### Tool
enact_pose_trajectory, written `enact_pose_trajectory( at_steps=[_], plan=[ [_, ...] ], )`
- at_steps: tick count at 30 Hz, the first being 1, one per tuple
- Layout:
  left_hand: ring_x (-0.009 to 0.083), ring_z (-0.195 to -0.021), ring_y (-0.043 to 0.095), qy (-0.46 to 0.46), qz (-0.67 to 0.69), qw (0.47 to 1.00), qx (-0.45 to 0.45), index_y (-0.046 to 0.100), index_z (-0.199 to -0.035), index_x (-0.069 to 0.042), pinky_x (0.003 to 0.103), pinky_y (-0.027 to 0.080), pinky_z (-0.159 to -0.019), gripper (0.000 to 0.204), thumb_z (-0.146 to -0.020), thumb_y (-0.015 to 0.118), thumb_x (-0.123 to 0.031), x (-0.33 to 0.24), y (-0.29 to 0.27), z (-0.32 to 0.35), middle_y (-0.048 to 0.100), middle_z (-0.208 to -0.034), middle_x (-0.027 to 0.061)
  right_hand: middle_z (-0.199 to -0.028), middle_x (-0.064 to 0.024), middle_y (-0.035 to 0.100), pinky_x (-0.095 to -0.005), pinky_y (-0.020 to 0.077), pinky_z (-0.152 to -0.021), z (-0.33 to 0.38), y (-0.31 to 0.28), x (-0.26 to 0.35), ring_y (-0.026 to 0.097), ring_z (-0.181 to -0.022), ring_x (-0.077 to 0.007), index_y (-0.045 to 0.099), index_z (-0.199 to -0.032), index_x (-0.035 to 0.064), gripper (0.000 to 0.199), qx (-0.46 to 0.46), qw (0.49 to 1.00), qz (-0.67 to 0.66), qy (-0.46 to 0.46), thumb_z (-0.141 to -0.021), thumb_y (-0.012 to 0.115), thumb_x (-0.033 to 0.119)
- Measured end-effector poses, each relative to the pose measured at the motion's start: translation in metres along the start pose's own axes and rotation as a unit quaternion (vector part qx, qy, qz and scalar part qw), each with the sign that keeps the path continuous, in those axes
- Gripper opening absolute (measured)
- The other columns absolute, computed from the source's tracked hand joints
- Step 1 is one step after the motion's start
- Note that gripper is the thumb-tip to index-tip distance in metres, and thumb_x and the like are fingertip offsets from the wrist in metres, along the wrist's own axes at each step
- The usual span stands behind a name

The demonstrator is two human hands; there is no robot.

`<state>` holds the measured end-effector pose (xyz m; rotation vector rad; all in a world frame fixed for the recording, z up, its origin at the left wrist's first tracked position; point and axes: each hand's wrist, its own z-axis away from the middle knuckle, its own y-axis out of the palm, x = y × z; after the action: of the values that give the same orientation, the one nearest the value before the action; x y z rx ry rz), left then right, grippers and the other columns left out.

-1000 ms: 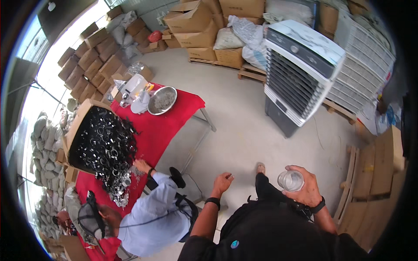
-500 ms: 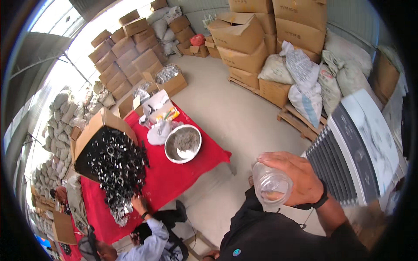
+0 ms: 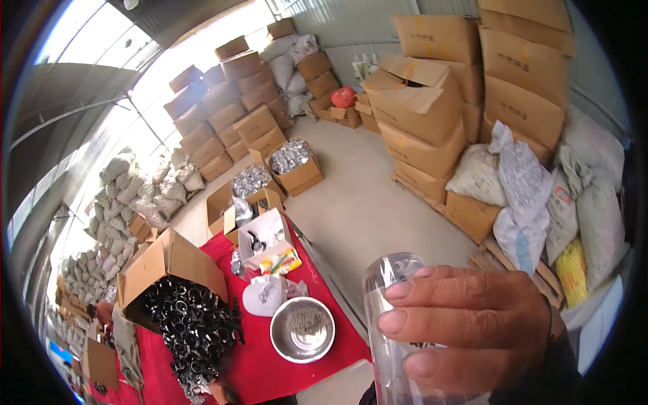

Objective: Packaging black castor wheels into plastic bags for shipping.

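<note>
My right hand (image 3: 472, 324) wraps its fingers round a clear bottle (image 3: 386, 337), lifted close in front of me at the lower right. The bottle's rounded end points up and away; its lower part runs out of the picture. My left hand does not show. On the red-covered table (image 3: 270, 378), a steel bowl (image 3: 285, 337) holds a heap of small grey pieces. Left of it lies a pile of black ring-shaped clamps (image 3: 196, 331), spilling from a tipped cardboard box (image 3: 169, 260).
A co-worker's hand (image 3: 219, 391) touches the pile at the lower edge. A white box (image 3: 268, 239) and a white plastic bag (image 3: 266, 297) lie on the table. Beyond stand boxes of silvery parts (image 3: 291, 156), stacked cartons (image 3: 422, 101) and filled sacks (image 3: 520, 182).
My right hand has raised the bottle closer and tipped it, so its mouth no longer shows. The view has tilted up; the table sits lower and the co-worker is mostly out of the picture.
</note>
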<state>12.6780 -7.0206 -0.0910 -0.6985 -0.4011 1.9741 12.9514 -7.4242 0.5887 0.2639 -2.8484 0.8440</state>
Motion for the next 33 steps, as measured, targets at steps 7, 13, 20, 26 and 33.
enact_pose_trajectory(
  at_steps=[7, 13, 20, 26, 33],
  plan=[
    [0.0253, -0.079, 0.078, -0.047, 0.115, 0.987, -0.101, 0.084, -0.115, -0.017, 0.042, 0.060, -0.072, 0.037, -0.100, 0.062, -0.042, -0.067, -0.149, -0.114, 0.081, -0.091, 0.0122, -0.118, -0.0141, 0.081, -0.0485, 0.0676, -0.093, -0.050, -0.017, -0.171, 0.081, -0.107, -0.0350, 0.064, -0.116, 0.0156, 0.030, -0.016, 0.999, -0.011, -0.047, -0.097, 0.083, 0.029],
    [0.0248, -0.079, 0.078, -0.075, 0.208, 0.957, -0.189, 0.084, -0.115, -0.016, 0.042, 0.060, -0.072, 0.037, -0.100, 0.063, -0.042, -0.120, -0.271, -0.211, 0.081, -0.091, 0.0121, -0.122, -0.0097, 0.079, -0.0519, 0.0656, -0.098, -0.097, -0.054, -0.308, 0.080, -0.112, -0.0353, 0.060, -0.122, 0.0193, 0.034, -0.015, 0.995, -0.039, -0.089, -0.098, 0.082, 0.031],
    [0.0243, -0.079, 0.077, -0.097, 0.279, 0.924, -0.245, 0.084, -0.115, -0.015, 0.041, 0.060, -0.071, 0.037, -0.100, 0.063, -0.042, -0.137, -0.398, -0.296, 0.081, -0.091, 0.0119, -0.125, -0.0124, 0.078, -0.0518, 0.0644, -0.101, -0.138, -0.065, -0.456, 0.079, -0.115, -0.0361, 0.061, -0.123, 0.0180, 0.030, -0.014, 0.990, -0.083, -0.116, -0.101, 0.079, 0.027],
    [0.0238, -0.078, 0.077, -0.102, 0.319, 0.911, -0.241, 0.084, -0.116, -0.015, 0.041, 0.060, -0.071, 0.038, -0.100, 0.063, -0.042, -0.136, -0.469, -0.362, 0.081, -0.090, 0.0118, -0.122, -0.0132, 0.080, -0.0513, 0.0641, -0.102, -0.163, -0.047, -0.573, 0.079, -0.113, -0.0356, 0.061, -0.122, 0.0156, 0.037, -0.013, 0.989, -0.080, -0.127, -0.097, 0.084, 0.029],
    [0.0233, -0.078, 0.077, -0.095, 0.386, 0.897, -0.192, 0.084, -0.116, -0.014, 0.040, 0.060, -0.071, 0.038, -0.100, 0.063, -0.042, -0.134, -0.522, -0.447, 0.081, -0.090, 0.0117, -0.118, -0.0155, 0.081, -0.0509, 0.0661, -0.098, -0.202, 0.029, -0.697, 0.081, -0.108, -0.0346, 0.062, -0.117, 0.0142, 0.034, -0.007, 0.995, -0.064, -0.078, -0.096, 0.086, 0.027]
  ],
)
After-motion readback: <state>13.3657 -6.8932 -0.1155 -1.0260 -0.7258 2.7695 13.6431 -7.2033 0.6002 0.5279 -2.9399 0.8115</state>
